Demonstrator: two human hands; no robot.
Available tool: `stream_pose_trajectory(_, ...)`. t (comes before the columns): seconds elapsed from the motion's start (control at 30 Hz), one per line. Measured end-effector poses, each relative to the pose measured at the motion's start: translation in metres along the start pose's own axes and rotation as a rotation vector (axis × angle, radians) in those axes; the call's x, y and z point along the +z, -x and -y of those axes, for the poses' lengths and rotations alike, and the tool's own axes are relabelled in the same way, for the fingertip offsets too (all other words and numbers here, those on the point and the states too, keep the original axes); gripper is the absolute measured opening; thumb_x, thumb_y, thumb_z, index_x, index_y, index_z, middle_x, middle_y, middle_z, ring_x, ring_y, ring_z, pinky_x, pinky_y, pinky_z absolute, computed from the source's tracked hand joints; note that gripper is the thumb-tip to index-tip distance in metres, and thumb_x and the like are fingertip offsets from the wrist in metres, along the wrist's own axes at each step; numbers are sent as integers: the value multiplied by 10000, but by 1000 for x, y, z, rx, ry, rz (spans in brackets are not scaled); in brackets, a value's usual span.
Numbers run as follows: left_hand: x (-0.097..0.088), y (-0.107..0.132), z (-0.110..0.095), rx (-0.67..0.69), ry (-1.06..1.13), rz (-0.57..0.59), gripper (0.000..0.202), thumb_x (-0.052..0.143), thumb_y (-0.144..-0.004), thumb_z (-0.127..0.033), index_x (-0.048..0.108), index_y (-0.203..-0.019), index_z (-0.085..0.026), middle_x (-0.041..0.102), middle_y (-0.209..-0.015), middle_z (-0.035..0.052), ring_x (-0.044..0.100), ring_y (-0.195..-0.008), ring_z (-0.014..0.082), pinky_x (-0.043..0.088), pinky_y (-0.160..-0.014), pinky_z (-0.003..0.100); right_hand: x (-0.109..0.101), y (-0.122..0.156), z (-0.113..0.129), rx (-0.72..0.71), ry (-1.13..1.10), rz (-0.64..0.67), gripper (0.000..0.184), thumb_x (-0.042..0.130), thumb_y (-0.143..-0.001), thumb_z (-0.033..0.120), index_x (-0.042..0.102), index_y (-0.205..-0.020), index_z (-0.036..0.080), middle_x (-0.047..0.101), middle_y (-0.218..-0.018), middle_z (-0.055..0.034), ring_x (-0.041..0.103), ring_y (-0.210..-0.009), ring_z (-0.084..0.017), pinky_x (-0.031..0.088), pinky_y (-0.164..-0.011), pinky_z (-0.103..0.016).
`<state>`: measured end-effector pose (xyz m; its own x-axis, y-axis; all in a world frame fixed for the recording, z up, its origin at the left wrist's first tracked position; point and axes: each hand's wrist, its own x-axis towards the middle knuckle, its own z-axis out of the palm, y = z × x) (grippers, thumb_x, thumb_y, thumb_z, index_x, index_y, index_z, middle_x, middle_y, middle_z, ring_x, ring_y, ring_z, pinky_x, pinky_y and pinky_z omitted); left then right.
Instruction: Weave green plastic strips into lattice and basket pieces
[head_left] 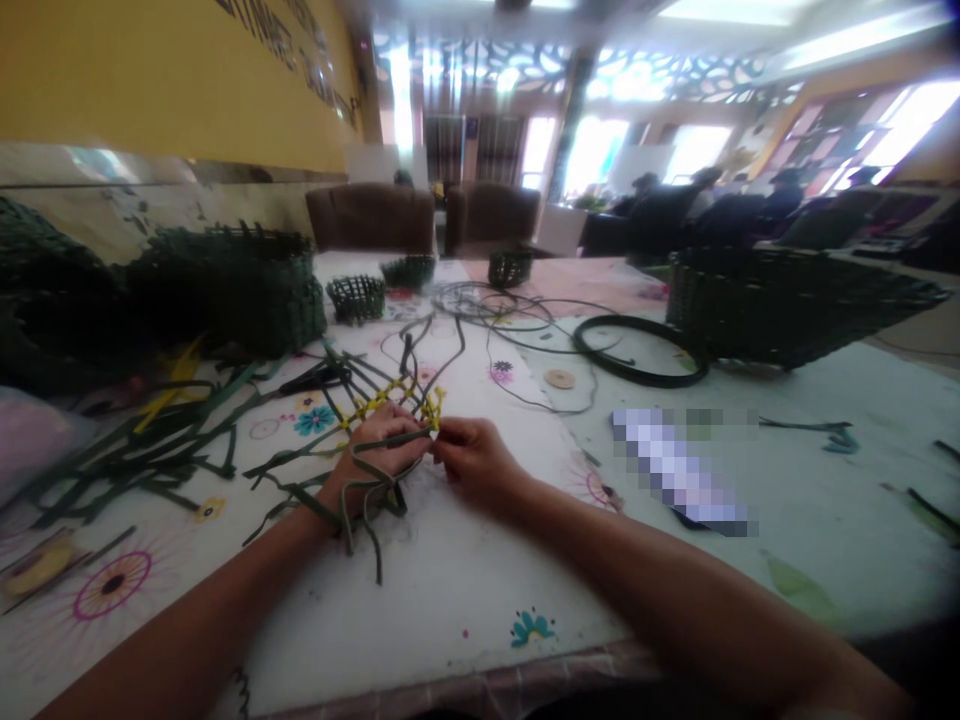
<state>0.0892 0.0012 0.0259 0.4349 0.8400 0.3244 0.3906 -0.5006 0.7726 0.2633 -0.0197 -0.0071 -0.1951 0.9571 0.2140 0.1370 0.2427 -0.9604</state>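
Part-woven strip mat, green w/ yellow, sits on the table approx. ctr, at & just beyond both hands. L hand lies over its near side, grip closed on it; R hand has a narrow grip, thumb & fingertips pinched at the yellow corner, exact strip hidden. Prob. v. light, springy, semi-stiff; strips maybe slick plastic, so crossings could slip. Best hold: L palm on woven part, R pinch close to last crossing, not by loose ends, which look floppy.
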Motion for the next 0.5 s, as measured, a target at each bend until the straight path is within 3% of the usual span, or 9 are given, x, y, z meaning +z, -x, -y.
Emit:
stream_pose_trajectory(0.33,-6,-1,-2,11,-5,80,228,598,-853,-383,683,-756,-196,626,-923,51,570,-933,199,450,-848,302,1,-1,0,151,-266,96,178,662,-770,328,642,-852,172,531,-545,70,437,-369,-61,313,-346,-177)
stream_pose_trajectory(0.5,0,-3,14,28,-29,49,180,618,-840,-360,698,-789,-207,600,-988,46,560,-967,203,440,-872,307,-1,-3,-2,115,-197,131,187,676,-783,339,639,-856,171,499,-516,81,433,-387,-55,318,-376,-171)
